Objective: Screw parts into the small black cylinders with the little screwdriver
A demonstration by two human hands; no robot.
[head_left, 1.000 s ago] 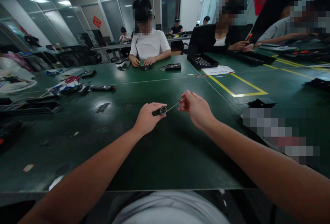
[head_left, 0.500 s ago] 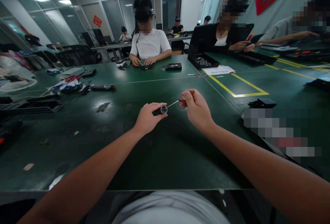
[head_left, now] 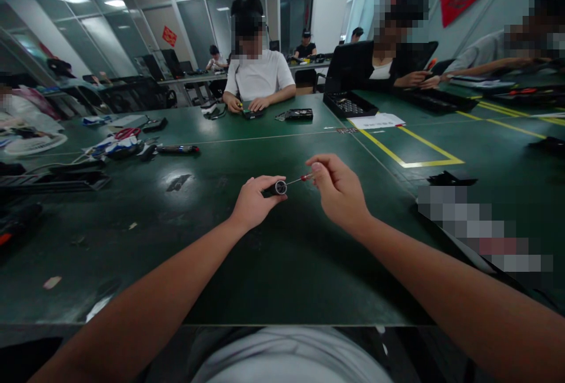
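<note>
Both hands are up over the middle of the green table (head_left: 282, 265), a bit back from the near edge. Left hand (head_left: 252, 202) is closed around a small black cylinder (head_left: 277, 187), round end pointing toward the right hand. Right hand (head_left: 338, 192) is pinching a thin screwdriver (head_left: 296, 180) by its red handle, fingers tight on it, and the metal tip is right at the cylinder's end, touching or close to it, can't quite tell. Neither hand rests on the table as far as I can see.

Other stuff: a pen-like tool (head_left: 176, 149) and a pile of cables (head_left: 115, 145) toward the left edge, a black tray (head_left: 348, 104) and a white sheet (head_left: 377, 120) near the far right by the yellow tape lines (head_left: 408, 146). A person in a white shirt (head_left: 259, 76) sits at the far edge with both hands on a small dark part (head_left: 252, 113).
</note>
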